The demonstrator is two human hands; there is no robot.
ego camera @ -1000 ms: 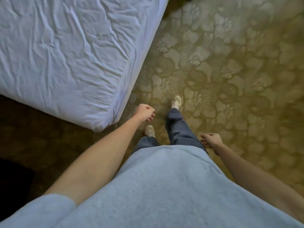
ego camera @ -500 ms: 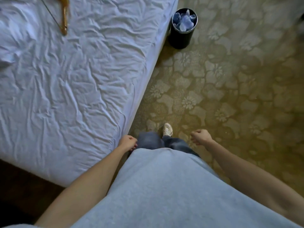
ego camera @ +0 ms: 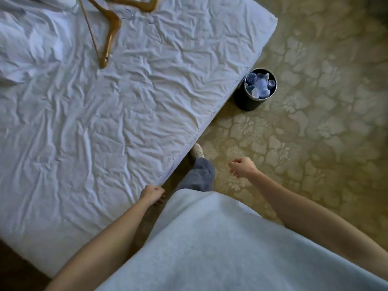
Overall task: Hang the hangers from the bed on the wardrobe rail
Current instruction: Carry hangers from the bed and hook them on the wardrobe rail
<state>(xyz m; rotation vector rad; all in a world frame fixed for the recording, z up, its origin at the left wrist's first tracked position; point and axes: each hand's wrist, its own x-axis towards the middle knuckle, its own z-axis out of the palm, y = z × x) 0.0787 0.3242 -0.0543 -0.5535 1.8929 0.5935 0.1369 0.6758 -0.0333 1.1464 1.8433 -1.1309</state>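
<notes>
Lying flat at the far end of the bed (ego camera: 130, 114), two wooden hangers – the nearer hanger (ego camera: 109, 32) runs lengthwise toward the person, hook end away. Left hand (ego camera: 151, 194) and right hand (ego camera: 241, 166) hang loosely curled, holding nothing.

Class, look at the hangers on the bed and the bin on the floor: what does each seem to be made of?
Hangers: probably varnished wood, amber-brown with a slight gloss; the thin lower bar may be metal or wood.
Bin: dark and smooth, metal or plastic, which one is unclear; its pale rim catches light. It holds crumpled translucent scraps, likely plastic.
</notes>
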